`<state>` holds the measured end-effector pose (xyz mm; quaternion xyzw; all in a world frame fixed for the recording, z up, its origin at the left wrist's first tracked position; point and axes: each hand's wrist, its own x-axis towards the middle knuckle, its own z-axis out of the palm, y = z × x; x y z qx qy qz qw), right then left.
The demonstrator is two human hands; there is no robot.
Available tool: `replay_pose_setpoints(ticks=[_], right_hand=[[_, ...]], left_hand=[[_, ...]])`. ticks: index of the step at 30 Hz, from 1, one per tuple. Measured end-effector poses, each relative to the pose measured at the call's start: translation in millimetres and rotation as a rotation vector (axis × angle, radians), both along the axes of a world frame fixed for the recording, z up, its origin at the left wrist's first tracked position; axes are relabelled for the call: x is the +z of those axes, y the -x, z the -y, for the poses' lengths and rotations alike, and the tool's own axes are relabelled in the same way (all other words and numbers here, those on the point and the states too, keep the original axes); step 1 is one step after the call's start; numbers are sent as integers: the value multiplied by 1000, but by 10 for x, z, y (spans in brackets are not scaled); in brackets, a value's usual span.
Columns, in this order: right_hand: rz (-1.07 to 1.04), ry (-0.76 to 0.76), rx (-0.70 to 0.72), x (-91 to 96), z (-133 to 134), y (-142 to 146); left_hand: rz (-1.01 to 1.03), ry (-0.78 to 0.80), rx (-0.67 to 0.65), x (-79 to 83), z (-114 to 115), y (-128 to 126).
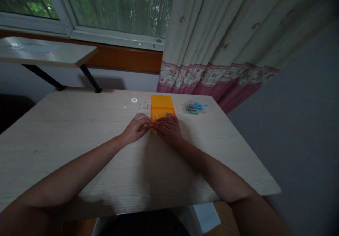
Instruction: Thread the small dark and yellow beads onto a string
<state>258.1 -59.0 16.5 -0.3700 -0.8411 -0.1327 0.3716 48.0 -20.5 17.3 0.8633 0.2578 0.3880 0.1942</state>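
Note:
An orange box [162,101] lies on the table with its lid folded back, in front of my hands. My left hand [136,128] is at the box's near left corner, its fingers pinched together on something too small to make out. My right hand [169,130] reaches over the box's near edge, its fingers bent and the tips meeting those of my left hand. What the right fingertips grip, if anything, is hidden. Just below the fingertips a small yellow piece [153,131] shows. Beside the box on the left lies a clear plastic case [144,106], partly behind my left hand.
On the right of the pale wooden table [106,112] sits a clear tray [194,107] with blue, green and dark small items. A raised shelf [47,52] on black legs stands at the back left. Behind are a window and a floral curtain [196,52].

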Motion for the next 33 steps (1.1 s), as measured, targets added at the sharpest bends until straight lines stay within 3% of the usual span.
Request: replay_pose_setpoints(ticks=[8, 12, 16, 22, 33], right_hand=[[68, 32, 18, 28, 30, -28], [41, 40, 0, 20, -3, -49], [-89, 104, -141, 4, -135, -147], [-244, 220, -384, -38, -340, -345], [-247, 259, -388, -63, -333, -300]], left_hand=[[-2, -15, 18, 27, 12, -7], [6, -23, 95, 18, 6, -10], [25, -20, 193, -1, -19, -6], [36, -41, 203, -13, -27, -1], [25, -54, 193, -20, -23, -6]])
